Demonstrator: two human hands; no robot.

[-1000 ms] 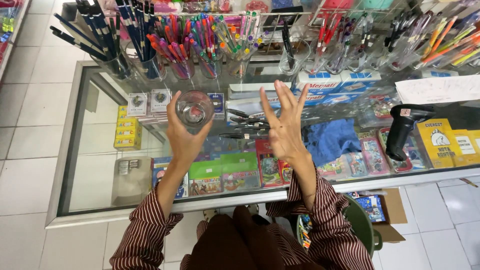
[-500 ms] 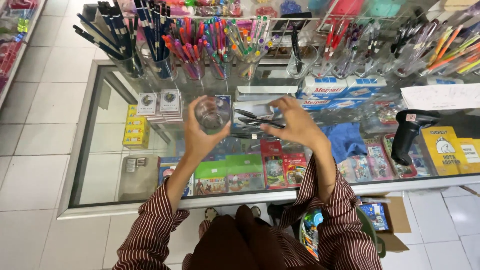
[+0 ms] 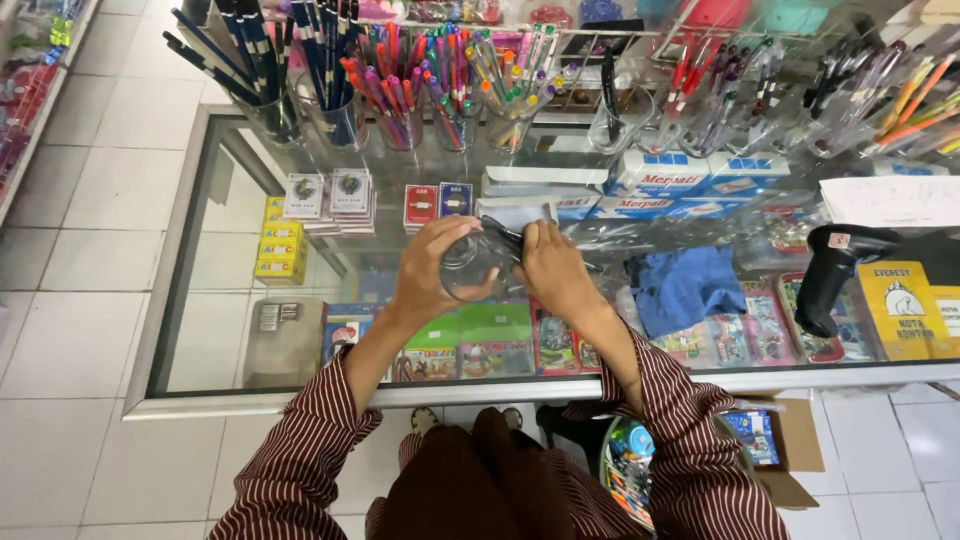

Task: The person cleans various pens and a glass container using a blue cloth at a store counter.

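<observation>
My left hand (image 3: 432, 268) grips a clear glass cup (image 3: 472, 266) above the glass counter (image 3: 230, 300). My right hand (image 3: 556, 270) is closed on a bunch of dark pens (image 3: 505, 237) whose ends reach the cup's mouth. Both hands meet over the middle of the counter. Striped sleeves cover both my forearms.
Several clear cups of pens and pencils (image 3: 400, 90) line the counter's far edge, with white and blue boxes (image 3: 650, 185) behind my hands. A blue cloth (image 3: 685, 285) and a black barcode scanner (image 3: 835, 275) lie to the right. Small card packs (image 3: 330, 198) sit at left.
My right hand was open and raised beside the cup. It came down, closed on the dark pens and moved against the cup held in my left hand.
</observation>
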